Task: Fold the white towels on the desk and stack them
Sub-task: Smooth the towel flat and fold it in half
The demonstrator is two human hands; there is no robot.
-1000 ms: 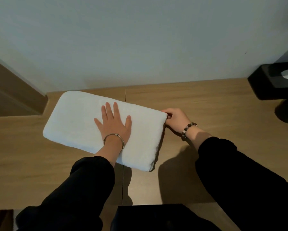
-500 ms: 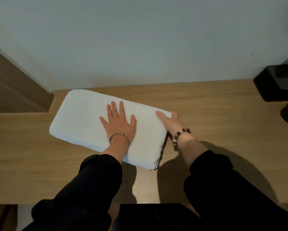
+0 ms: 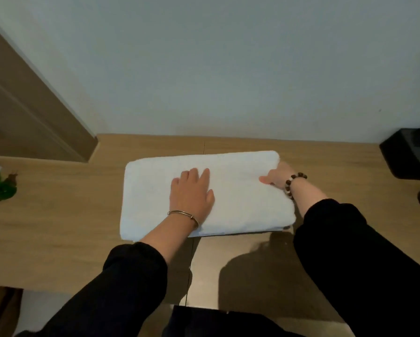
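Left hand (image 3: 192,193) flat and relaxed on folded white towel (image 3: 240,207), right hand (image 3: 277,177) gripping its right end, wooden desk (image 3: 58,227) beneath

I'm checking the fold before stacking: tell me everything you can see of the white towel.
The white towel is a thick, soft-looking terry rectangle with rounded corners, folded into layers whose edges show at its near right corner. It lies flat on the wooden desk, its long side roughly parallel to the wall. The left hand presses flat on its middle. The right hand grips its far right corner, thumb on top, fingers hidden.
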